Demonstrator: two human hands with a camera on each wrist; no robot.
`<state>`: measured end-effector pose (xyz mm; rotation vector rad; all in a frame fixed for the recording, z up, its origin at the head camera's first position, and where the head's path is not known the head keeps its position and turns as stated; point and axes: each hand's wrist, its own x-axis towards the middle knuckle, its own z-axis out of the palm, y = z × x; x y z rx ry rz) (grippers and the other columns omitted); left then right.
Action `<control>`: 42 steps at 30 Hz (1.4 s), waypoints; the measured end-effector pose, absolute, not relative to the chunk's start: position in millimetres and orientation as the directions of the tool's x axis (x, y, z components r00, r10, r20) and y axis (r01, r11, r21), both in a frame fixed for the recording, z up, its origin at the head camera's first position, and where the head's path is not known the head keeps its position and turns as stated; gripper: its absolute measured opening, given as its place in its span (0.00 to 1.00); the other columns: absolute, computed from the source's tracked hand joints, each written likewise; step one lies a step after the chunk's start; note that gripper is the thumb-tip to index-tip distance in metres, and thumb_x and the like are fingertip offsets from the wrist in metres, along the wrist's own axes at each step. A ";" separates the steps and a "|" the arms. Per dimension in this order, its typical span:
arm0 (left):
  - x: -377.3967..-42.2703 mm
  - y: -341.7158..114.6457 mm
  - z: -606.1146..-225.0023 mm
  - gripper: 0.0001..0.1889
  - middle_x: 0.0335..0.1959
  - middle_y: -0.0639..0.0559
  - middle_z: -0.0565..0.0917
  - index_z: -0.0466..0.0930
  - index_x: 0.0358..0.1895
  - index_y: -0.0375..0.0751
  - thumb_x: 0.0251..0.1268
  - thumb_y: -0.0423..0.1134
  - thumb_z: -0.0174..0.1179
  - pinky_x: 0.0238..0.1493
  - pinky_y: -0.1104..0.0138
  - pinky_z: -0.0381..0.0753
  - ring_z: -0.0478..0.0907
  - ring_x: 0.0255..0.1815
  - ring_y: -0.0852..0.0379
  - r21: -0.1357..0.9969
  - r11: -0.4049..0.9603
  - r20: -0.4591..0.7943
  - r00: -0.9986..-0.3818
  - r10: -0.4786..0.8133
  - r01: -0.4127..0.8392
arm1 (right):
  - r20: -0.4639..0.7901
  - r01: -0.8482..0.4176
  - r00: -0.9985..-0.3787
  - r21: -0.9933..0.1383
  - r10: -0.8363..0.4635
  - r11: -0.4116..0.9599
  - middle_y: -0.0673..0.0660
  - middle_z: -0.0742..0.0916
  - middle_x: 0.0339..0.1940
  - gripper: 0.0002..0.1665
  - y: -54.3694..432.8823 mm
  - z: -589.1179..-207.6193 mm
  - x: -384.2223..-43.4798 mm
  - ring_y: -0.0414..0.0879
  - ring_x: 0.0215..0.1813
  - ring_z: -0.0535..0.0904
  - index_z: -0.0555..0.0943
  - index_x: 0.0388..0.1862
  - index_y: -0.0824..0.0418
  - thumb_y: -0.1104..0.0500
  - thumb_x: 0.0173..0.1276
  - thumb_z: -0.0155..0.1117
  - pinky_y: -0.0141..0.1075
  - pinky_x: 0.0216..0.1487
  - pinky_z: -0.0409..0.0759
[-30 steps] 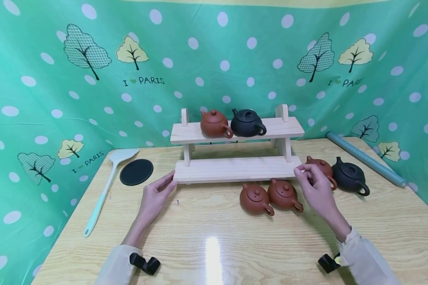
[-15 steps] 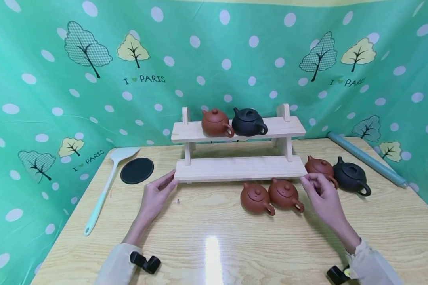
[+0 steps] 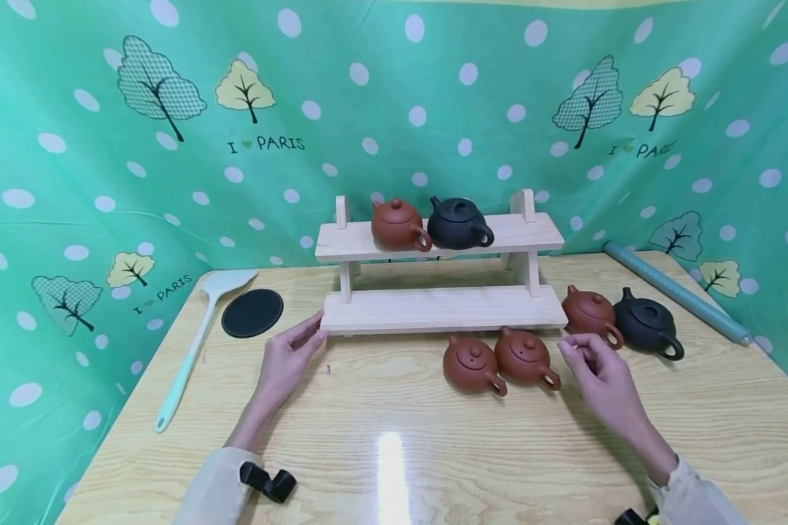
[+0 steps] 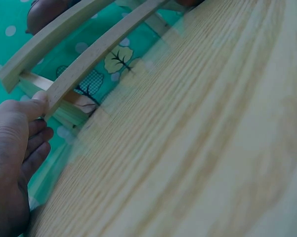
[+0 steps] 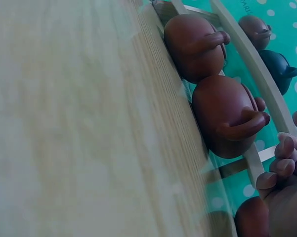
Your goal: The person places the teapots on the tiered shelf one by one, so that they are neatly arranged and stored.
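Half the hold is on: my left hand (image 3: 287, 364) pinches the rack (image 3: 443, 310) by the left end of its lower shelf, while my right hand (image 3: 600, 379) hovers just off the right corner, fingers loosely bent, nothing between them. The rack stands mid-table (image 3: 499, 452), so I'd nudge lightly, left end as anchor, to stop it swinging. Careful, the front pot (image 3: 470, 364) and its twin (image 3: 524, 357) crowd the shelf's near edge, so no pulling toward me! Up top sit the top pot (image 3: 397, 224) and the black pot (image 3: 460, 222): better slide than tilt. Out right, the corner pot (image 3: 589, 313) is near my knuckles, worth skirting
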<state>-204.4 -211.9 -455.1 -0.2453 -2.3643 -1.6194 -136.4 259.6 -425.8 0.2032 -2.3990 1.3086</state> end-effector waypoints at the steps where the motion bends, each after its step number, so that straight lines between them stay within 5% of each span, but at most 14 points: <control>1: -204.4 -211.7 -455.0 0.22 0.59 0.41 0.84 0.81 0.65 0.35 0.72 0.39 0.68 0.54 0.77 0.80 0.83 0.59 0.49 0.887 0.363 0.310 -0.951 -0.010 0.285 | 0.407 -0.308 -0.912 -0.775 0.061 0.552 0.49 0.72 0.21 0.06 259.9 -426.0 -135.0 0.42 0.22 0.66 0.79 0.47 0.67 0.63 0.81 0.59 0.36 0.22 0.65; 27: -204.9 -211.4 -454.9 0.21 0.59 0.40 0.84 0.81 0.65 0.36 0.73 0.38 0.67 0.54 0.79 0.79 0.82 0.60 0.46 0.894 0.355 0.299 -0.954 -0.015 0.275 | 0.283 -0.244 -0.959 -0.799 -0.015 0.550 0.47 0.75 0.21 0.03 259.1 -440.2 -114.1 0.41 0.24 0.69 0.80 0.46 0.61 0.62 0.79 0.62 0.36 0.24 0.66; 36: -199.7 -205.2 -442.3 0.21 0.60 0.33 0.82 0.78 0.65 0.27 0.73 0.30 0.65 0.53 0.82 0.77 0.80 0.61 0.40 0.900 0.363 0.265 -0.964 -0.022 0.239 | 0.265 -0.222 -0.964 -0.779 -0.012 0.587 0.46 0.76 0.20 0.04 258.3 -444.1 -113.7 0.40 0.25 0.69 0.82 0.46 0.62 0.61 0.79 0.63 0.34 0.26 0.66; 42: -202.7 -209.2 -450.0 0.21 0.60 0.37 0.83 0.80 0.65 0.33 0.73 0.35 0.66 0.54 0.80 0.78 0.81 0.61 0.45 0.904 0.345 0.275 -0.961 -0.017 0.253 | 0.248 -0.208 -0.969 -0.777 -0.014 0.594 0.46 0.76 0.20 0.05 258.9 -445.1 -114.0 0.40 0.25 0.69 0.83 0.45 0.62 0.61 0.80 0.62 0.34 0.25 0.66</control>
